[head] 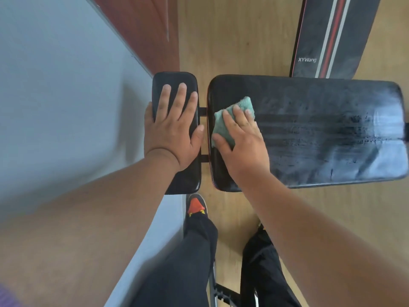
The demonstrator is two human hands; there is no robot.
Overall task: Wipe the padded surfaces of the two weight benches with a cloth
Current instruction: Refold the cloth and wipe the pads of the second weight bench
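A black weight bench lies across the view. Its long padded back pad [321, 134] shows streaky wipe marks, and its small padded seat pad [188, 180] sits to the left across a narrow gap. My left hand [174, 127] rests flat on the seat pad, fingers spread. A folded teal cloth [225, 120] is pressed onto the left end of the long pad under my right hand [241, 140]. The second bench [332, 36], black with red and white stripes and a white logo, stands beyond at the upper right.
A pale wall [55, 96] and a red-brown skirting [141, 29] run close along the left. Wood-look floor [232, 41] surrounds the benches. My legs in black trousers and an orange-toed shoe [195, 206] stand by the bench's near side, over a black frame part [223, 295].
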